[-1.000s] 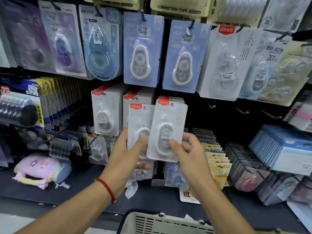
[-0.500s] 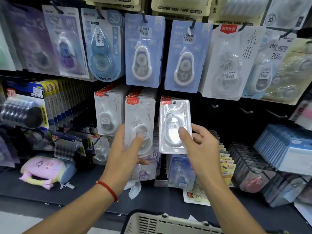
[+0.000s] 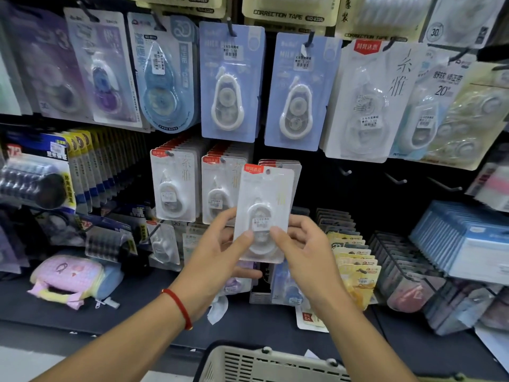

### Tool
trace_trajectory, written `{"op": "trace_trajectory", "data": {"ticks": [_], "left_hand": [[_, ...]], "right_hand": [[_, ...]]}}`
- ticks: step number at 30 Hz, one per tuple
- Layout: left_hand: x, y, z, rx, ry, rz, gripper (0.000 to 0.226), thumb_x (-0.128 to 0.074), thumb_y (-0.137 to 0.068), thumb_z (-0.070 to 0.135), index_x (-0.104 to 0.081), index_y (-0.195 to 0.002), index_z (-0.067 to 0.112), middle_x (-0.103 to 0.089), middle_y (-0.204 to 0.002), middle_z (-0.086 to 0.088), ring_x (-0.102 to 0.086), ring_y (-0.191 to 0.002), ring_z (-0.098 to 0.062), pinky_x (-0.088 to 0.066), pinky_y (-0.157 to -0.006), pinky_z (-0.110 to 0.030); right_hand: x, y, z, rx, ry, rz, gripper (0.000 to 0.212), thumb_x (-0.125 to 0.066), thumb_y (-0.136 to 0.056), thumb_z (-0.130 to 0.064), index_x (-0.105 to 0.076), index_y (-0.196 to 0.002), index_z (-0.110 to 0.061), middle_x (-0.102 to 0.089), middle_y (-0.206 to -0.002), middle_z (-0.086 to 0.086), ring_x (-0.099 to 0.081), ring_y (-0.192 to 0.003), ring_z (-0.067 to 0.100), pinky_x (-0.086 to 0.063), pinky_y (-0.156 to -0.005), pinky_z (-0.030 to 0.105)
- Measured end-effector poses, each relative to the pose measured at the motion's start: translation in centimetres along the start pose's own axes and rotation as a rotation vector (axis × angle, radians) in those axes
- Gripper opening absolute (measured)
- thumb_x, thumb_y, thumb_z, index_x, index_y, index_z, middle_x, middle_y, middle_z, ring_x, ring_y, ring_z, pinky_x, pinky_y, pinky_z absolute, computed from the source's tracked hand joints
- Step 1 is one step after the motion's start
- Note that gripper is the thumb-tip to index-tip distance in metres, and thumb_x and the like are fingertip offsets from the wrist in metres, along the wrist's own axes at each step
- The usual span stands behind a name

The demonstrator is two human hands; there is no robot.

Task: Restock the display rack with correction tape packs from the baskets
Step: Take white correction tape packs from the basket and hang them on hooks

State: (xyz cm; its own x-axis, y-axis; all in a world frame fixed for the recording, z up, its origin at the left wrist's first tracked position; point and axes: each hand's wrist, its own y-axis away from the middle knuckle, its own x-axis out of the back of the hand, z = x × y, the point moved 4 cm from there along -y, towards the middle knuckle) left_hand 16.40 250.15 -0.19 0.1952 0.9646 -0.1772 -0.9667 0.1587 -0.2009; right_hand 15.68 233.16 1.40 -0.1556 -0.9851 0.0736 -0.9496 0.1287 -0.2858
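**Holding a white correction tape pack at the rack**

Gripping from both sides, the left hand (image 3: 220, 252) and the right hand (image 3: 305, 252) hold one white correction tape pack (image 3: 264, 213) upright before the display rack (image 3: 358, 188). Each thumb presses on the clear blister near the price sticker, and the fingers curl behind the card (its red label sits at the top left corner). The pack is raised in front of a hook of matching white packs (image 3: 283, 163), and two more hooks of them (image 3: 176, 186) hang just to the left. Above hang two blue packs (image 3: 232, 84) side by side. A red cord bracelet (image 3: 179, 307) circles the left wrist. Below the forearms shows the rim of a beige plastic basket (image 3: 264, 362). A pastel pouch (image 3: 68, 279) lies on the shelf at the left.
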Motion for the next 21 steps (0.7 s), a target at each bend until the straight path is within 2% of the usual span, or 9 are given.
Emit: {"op": "trace_trajectory", "data": {"ticks": [4,7,11,13,15,17,19,21], "left_hand": [[-0.1,0.1,0.2,-0.017,-0.051,0.009,0.055,-0.063,-0.103,0.004,-0.056,-0.139,0.045,-0.075,-0.115,-0.003,-0.077,-0.096,-0.029,-0.065,-0.082,-0.038],[-0.5,0.3,0.7,-0.028,-0.057,-0.020,0.057,-0.061,-0.102,-0.001,-0.054,-0.143,0.039,-0.076,-0.114,0.005,-0.077,-0.096,-0.028,-0.065,-0.080,-0.033],[-0.7,0.5,1.2,-0.058,-0.082,-0.021,0.056,-0.062,-0.100,-0.003,-0.056,-0.145,0.030,-0.075,-0.120,0.002,-0.077,-0.094,-0.025,-0.065,-0.080,-0.038],[-0.6,0.3,1.3,-0.055,-0.071,-0.020,0.055,-0.063,-0.099,-0.003,-0.057,-0.144,0.029,-0.074,-0.120,0.002,-0.075,-0.092,-0.022,-0.065,-0.080,-0.039],[-0.5,0.1,1.1,-0.062,-0.123,-0.030,0.055,-0.064,-0.099,0.000,-0.057,-0.143,0.033,-0.074,-0.121,0.007,-0.073,-0.099,-0.018,-0.064,-0.083,-0.035],[0.3,-0.3,1.0,-0.130,-0.387,-0.012,0.057,-0.066,-0.098,0.006,-0.055,-0.141,0.042,-0.069,-0.127,0.017,-0.066,-0.115,-0.008,-0.058,-0.093,-0.024],[1.5,-0.8,1.0,-0.248,-0.781,0.056,0.060,-0.067,-0.096,0.013,-0.051,-0.148,0.038,-0.058,-0.142,0.017,-0.051,-0.133,-0.003,-0.044,-0.110,-0.022],[2.5,-1.5,1.1,-0.382,-1.051,0.119,0.064,-0.069,-0.092,0.013,-0.050,-0.152,0.025,-0.047,-0.155,0.006,-0.037,-0.145,-0.013,-0.032,-0.122,-0.032]], "right_hand": [[0.9,-0.5,-0.5,-0.016,-0.084,0.111,0.020,-0.070,-0.100,-0.022,-0.068,-0.120,-0.019,-0.080,-0.106,-0.001,-0.076,-0.100,0.015,-0.061,-0.093,0.040],[1.3,-0.7,-0.8,0.005,-0.083,0.110,0.022,-0.070,-0.100,-0.026,-0.070,-0.121,-0.020,-0.081,-0.102,0.000,-0.078,-0.097,0.016,-0.061,-0.094,0.043],[1.7,-0.8,-1.4,0.060,-0.068,0.157,0.018,-0.072,-0.098,-0.033,-0.075,-0.114,-0.024,-0.080,-0.093,0.007,-0.077,-0.093,0.027,-0.060,-0.092,0.053],[1.9,-1.0,-1.5,0.084,-0.046,0.168,0.018,-0.073,-0.097,-0.034,-0.076,-0.113,-0.026,-0.081,-0.091,0.004,-0.078,-0.090,0.023,-0.062,-0.088,0.049],[2.1,-1.5,-1.3,0.094,0.022,0.163,0.018,-0.073,-0.097,-0.037,-0.076,-0.113,-0.028,-0.080,-0.088,0.001,-0.077,-0.085,0.018,-0.062,-0.079,0.042],[2.2,-1.9,-0.4,0.088,0.206,0.152,0.026,-0.072,-0.096,-0.042,-0.072,-0.119,-0.029,-0.078,-0.090,-0.005,-0.074,-0.085,0.012,-0.057,-0.072,0.030],[2.2,-2.0,0.8,0.096,0.517,0.170,0.048,-0.070,-0.097,-0.044,-0.059,-0.140,-0.025,-0.069,-0.121,-0.007,-0.066,-0.106,0.010,-0.051,-0.085,0.023],[1.7,-1.3,1.1,0.280,0.788,0.201,0.057,-0.069,-0.099,-0.036,-0.051,-0.150,-0.018,-0.053,-0.144,0.000,-0.052,-0.128,0.016,-0.047,-0.101,0.031]]}}
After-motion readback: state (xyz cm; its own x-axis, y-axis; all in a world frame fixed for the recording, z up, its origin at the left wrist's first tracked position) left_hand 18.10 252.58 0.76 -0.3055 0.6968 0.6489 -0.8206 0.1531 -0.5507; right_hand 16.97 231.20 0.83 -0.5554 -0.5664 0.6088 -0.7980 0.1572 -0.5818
